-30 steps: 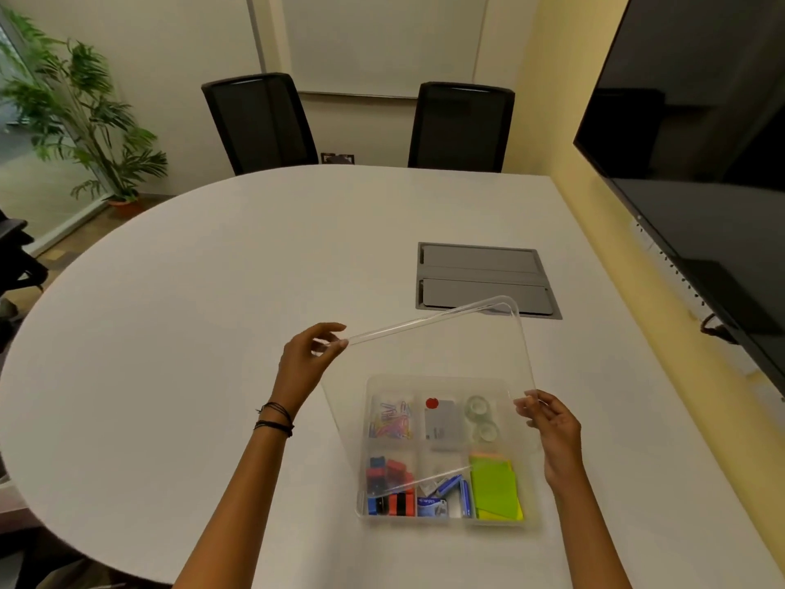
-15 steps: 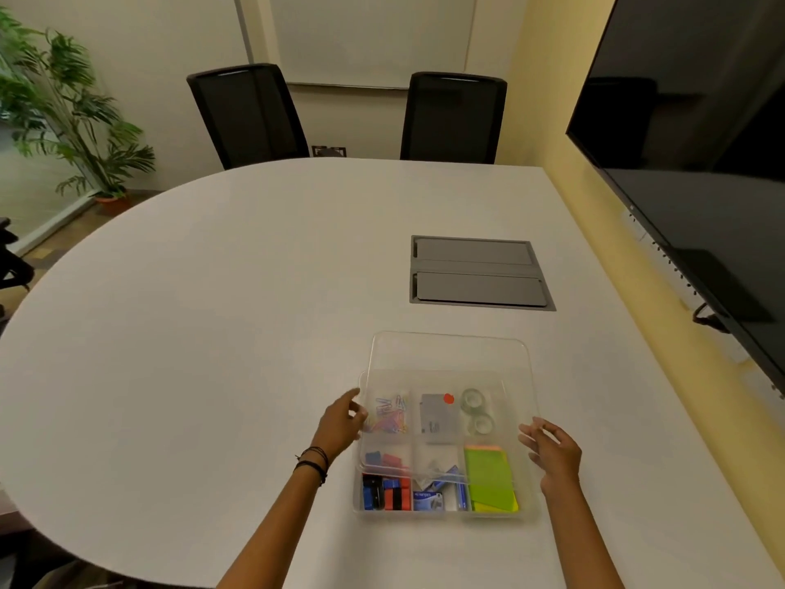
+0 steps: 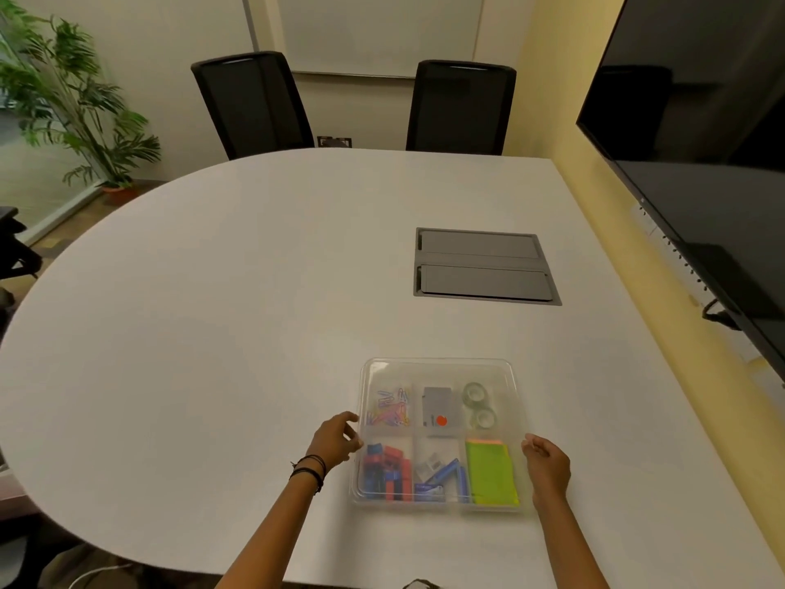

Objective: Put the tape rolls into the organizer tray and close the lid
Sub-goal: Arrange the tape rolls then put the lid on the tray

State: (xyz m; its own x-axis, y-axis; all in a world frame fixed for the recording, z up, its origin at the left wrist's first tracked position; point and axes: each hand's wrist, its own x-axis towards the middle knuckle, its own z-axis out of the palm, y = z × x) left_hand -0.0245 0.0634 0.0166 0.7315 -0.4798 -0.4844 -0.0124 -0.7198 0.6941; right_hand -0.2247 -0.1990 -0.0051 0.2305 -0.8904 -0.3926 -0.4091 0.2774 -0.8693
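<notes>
The clear organizer tray (image 3: 356, 495) sits on the white table near its front edge. A transparent lid (image 3: 437, 367) lies flat over it, covering all compartments. Two clear tape rolls (image 3: 479, 405) lie in the back right compartment, seen through the lid. My left hand (image 3: 335, 440) touches the lid's left edge with curled fingers. At the lid's right edge, my right hand (image 3: 547, 463) rests with its fingertips on the rim. Neither hand holds a loose object.
Other compartments hold paper clips (image 3: 391, 409), a grey box (image 3: 441, 408), binder clips (image 3: 387, 474), staples (image 3: 439, 478) and green sticky notes (image 3: 492, 471). A grey cable hatch (image 3: 484, 267) is set into the table (image 3: 212, 333) behind. A screen (image 3: 701, 163) hangs on the right; two chairs stand at the back.
The lid, held tilted above the tray a second ago, has come down flat onto it. Both hands followed it down to the tray's left and right sides.
</notes>
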